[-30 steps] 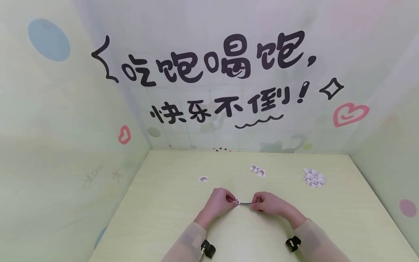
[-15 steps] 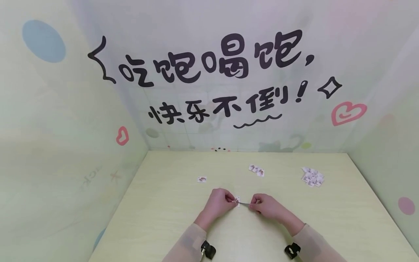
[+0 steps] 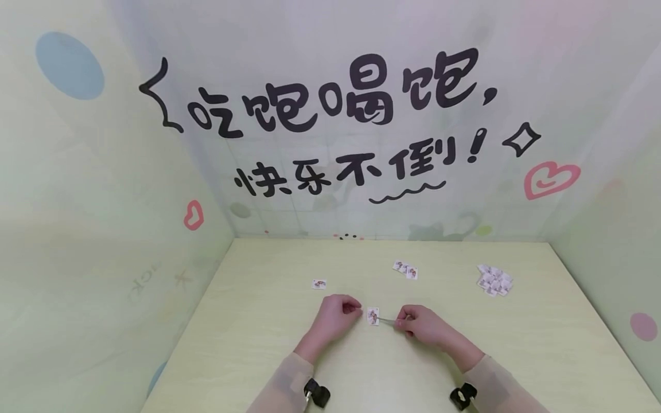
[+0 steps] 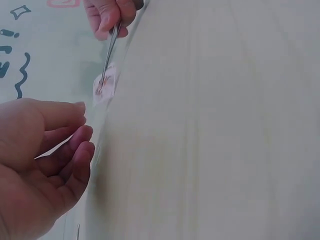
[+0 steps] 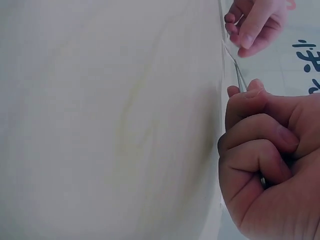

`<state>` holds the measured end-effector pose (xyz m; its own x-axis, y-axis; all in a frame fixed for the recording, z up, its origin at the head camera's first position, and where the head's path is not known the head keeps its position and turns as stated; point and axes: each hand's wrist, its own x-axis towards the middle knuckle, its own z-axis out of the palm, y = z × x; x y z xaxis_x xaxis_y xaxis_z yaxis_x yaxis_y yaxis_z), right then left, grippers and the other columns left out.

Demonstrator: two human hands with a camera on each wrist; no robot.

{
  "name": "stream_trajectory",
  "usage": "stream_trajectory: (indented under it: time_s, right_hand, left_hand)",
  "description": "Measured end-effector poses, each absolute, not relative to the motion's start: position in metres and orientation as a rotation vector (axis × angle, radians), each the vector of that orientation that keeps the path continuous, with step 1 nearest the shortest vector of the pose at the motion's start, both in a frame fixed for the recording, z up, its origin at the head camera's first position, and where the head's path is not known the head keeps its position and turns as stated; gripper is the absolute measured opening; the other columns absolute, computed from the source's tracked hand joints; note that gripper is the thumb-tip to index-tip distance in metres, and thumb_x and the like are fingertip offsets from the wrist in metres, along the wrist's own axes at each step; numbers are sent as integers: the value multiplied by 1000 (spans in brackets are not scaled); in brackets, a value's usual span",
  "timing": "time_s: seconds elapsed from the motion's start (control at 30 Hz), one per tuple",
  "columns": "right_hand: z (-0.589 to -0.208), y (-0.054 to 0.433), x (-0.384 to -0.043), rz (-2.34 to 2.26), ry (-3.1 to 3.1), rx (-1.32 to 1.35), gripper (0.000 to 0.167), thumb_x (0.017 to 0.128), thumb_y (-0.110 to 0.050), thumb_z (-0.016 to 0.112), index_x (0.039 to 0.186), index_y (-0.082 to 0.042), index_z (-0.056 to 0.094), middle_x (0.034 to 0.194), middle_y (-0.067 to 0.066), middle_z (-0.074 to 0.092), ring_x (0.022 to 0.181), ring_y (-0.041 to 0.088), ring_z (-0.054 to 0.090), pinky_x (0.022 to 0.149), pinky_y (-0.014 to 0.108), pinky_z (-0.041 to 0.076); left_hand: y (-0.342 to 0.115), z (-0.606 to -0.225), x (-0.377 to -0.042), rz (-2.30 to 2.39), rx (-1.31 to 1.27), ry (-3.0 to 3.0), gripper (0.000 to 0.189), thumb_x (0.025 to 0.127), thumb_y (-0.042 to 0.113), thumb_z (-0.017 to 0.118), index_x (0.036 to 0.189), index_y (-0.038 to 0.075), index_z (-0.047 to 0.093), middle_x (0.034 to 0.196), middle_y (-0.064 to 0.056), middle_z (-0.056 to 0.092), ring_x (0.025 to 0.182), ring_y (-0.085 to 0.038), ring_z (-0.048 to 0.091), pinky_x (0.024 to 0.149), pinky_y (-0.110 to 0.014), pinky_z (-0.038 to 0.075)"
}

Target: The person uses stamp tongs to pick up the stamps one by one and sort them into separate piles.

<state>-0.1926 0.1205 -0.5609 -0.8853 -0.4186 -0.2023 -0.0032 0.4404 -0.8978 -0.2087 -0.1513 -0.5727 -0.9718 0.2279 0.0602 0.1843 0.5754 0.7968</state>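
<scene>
Pinched between the right hand's (image 3: 424, 329) thumb and fingers is a pair of metal tweezers (image 3: 387, 322), pointing left. Its tips meet the face of a small white card (image 3: 372, 315) with a coloured figure; in the left wrist view the tips lie over the middle of that card (image 4: 97, 95). Whether they grip it or only touch it, I cannot tell. Just left of the card, apart from it, the left hand (image 3: 334, 316) has loosely bent fingers with nothing between them. The right wrist view shows the right hand's (image 5: 265, 150) other fingers curled into the palm.
A single similar card (image 3: 319, 284) lies farther back on the left of the pale table (image 3: 248, 344). Overlapping cards (image 3: 411, 272) lie behind the hands, and a heap of cards (image 3: 494, 281) sits at the back right. Walls enclose the table's back and sides.
The left hand has let go of the card and drawn away to the left. The card now shows whole at the tweezers' tips, while the right hand has barely moved.
</scene>
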Motion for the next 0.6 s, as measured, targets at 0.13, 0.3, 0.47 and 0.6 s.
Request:
stream_trajectory:
  time_s: [0.13,0.3,0.47,0.6]
  right_hand:
    - [-562,122,-195,-1430,2299,-348,17,105,-16,68,93,-5,65,69,2,57,63,14,44,61,27,36]
    - [-562,124,-197,-1434,2296,-349,17,105,-16,68,93,-4,65,68,2,57,62,15,43,60,26,36]
    - [-562,125,-197,-1446,2287,-350,17,105,-14,68,92,-3,65,67,2,56,60,14,42,58,25,35]
    - [-562,124,-197,-1446,2285,-342,17,105,-14,67,91,-4,64,67,2,56,61,15,42,58,25,35]
  left_hand:
    - [-176,-571,-216,1384,290,2837,7,96,8,78,102,6,80,87,4,71,79,-11,63,73,-29,57]
    - [-206,-572,-228,1381,161,2923,6,94,5,78,99,5,80,85,1,70,78,-13,61,71,-30,55]
    - [-227,-575,-238,1376,46,2979,8,93,4,78,100,4,80,86,-1,69,78,-15,60,71,-32,54]
    - [-237,-574,-242,1378,-10,3005,9,93,3,77,101,2,80,85,-2,70,78,-17,61,71,-34,54]
